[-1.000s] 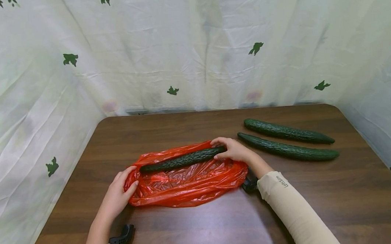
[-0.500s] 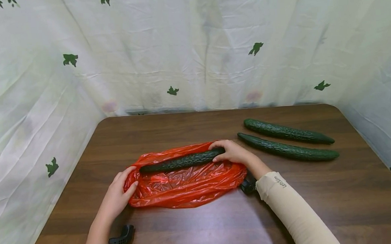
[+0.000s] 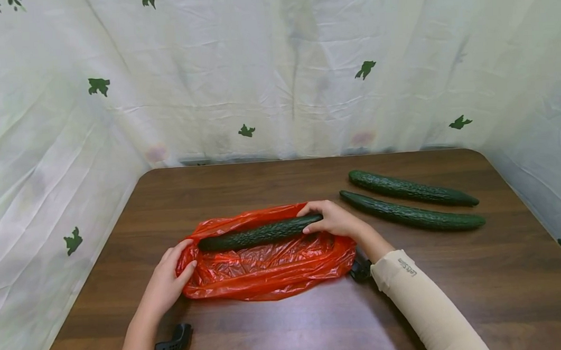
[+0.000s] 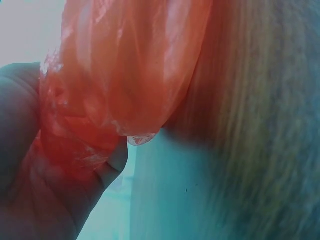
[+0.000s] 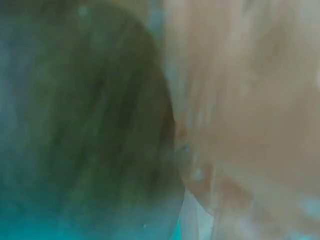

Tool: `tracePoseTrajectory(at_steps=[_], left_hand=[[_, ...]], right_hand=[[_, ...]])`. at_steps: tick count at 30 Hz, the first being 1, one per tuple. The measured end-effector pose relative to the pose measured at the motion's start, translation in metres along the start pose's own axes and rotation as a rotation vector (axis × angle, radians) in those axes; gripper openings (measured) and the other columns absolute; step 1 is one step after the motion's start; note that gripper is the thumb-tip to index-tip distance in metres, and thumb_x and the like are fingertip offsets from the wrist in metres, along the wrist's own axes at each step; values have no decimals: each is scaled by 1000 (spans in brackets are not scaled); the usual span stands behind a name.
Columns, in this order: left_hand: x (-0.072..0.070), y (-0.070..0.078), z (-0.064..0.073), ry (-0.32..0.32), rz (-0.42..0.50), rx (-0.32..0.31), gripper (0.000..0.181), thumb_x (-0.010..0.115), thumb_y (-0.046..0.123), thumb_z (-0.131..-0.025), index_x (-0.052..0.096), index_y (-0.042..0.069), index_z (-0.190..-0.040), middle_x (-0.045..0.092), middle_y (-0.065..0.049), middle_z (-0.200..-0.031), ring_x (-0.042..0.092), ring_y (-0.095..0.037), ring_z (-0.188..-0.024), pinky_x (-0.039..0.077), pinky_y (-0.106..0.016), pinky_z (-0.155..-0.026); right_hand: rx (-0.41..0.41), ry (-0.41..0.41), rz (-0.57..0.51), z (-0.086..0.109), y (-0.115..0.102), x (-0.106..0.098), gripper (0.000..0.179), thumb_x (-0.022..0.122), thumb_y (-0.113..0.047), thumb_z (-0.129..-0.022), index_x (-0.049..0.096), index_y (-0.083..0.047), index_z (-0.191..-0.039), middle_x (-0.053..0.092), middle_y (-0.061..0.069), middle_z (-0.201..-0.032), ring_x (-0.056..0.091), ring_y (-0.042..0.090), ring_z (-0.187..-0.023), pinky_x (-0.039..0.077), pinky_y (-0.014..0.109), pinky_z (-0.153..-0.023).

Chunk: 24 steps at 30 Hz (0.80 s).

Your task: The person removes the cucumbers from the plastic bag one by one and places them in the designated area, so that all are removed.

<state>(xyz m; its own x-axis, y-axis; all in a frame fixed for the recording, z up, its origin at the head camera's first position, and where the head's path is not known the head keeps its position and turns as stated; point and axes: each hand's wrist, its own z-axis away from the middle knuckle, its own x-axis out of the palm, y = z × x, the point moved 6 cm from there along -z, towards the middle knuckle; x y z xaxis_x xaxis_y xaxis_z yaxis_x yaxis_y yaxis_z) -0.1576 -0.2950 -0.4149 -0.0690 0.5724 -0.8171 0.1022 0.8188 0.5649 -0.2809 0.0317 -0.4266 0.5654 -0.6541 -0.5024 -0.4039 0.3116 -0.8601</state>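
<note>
A red plastic bag (image 3: 262, 274) lies on the table with its mouth spread wide. Along the far side of that mouth lies a dark green cucumber (image 3: 260, 234), its left end inside the bag. My right hand (image 3: 332, 220) grips the cucumber's right end between thumb and fingers. At the left end of the opening, my left hand (image 3: 169, 276) holds the bag's rim, with the thumb inside the mouth. The left wrist view shows the red film (image 4: 120, 75) bunched in that hand. The right wrist view is blurred, with a dark green shape on its left.
Two more cucumbers, a farther one (image 3: 412, 188) and a nearer one (image 3: 411, 213), lie side by side at the right rear of the brown wooden table (image 3: 243, 185). Pale cloth (image 3: 275, 80) with green leaf shapes hangs behind and beside it.
My right hand has shifted slightly towards me, and the cucumber's right end has come down with it. The left hand keeps its hold on the rim.
</note>
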Motion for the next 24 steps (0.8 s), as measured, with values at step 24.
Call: tracePoseTrajectory(at_steps=[24], left_hand=[[-2,1,1,-3,4,-5,51,58,9,-86,37,3,-133,46,-18,-110,52,-33,-93,46,-52,-77]], right_hand=[[-135,114,-121,41,-63,-11,25,62,4,-81,55,6,-105,58,17,-105,56,18,-82,50,30,-70]])
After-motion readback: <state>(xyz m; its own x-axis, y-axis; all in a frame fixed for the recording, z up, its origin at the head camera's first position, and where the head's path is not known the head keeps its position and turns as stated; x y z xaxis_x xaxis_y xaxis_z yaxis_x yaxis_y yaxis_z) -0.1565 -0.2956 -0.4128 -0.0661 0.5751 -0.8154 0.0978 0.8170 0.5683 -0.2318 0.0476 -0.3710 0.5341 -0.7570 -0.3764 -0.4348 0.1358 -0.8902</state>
